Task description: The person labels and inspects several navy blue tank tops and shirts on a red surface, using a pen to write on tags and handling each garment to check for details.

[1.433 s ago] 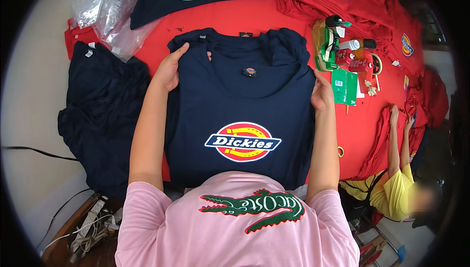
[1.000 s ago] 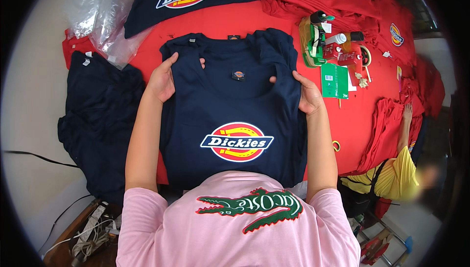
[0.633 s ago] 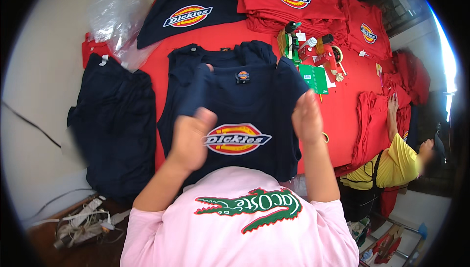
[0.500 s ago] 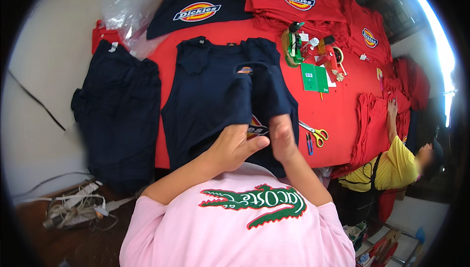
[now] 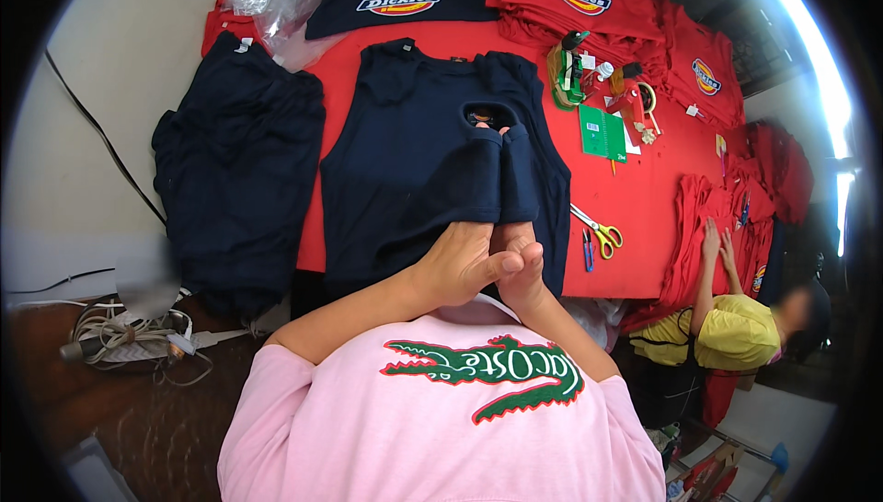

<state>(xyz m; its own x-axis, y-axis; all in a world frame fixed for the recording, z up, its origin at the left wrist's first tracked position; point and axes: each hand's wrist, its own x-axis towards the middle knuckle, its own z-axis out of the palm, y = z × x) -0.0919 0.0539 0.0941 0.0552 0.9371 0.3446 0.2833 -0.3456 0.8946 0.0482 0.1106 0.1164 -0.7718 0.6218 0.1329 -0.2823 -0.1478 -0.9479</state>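
Note:
A dark navy shirt (image 5: 405,161) lies on the red-covered table in front of me, neckline away from me. My left hand (image 5: 463,258) reaches into a raised fold of its cloth, thumb outside. Beside it, my right hand (image 5: 521,267) is also in the raised cloth. The two hands sit close together, thumbs touching or nearly so. Most of the fingers are hidden by the cloth, but fingertips show at the small opening in the far end of the fold. Stretched-out fingers, not a fist, are what both hands suggest.
Navy garments (image 5: 239,161) hang over the table's left side. Red shirts (image 5: 579,5) are stacked at the back right. Yellow-handled scissors (image 5: 605,237), blue snips (image 5: 588,250) and a green notebook (image 5: 602,134) lie to the right. A co-worker in yellow (image 5: 736,332) handles red garments.
My hands have come together, closing the gap between the two raised parts of the cloth and hiding the printed badge. The co-worker now has both hands in view on the red garments.

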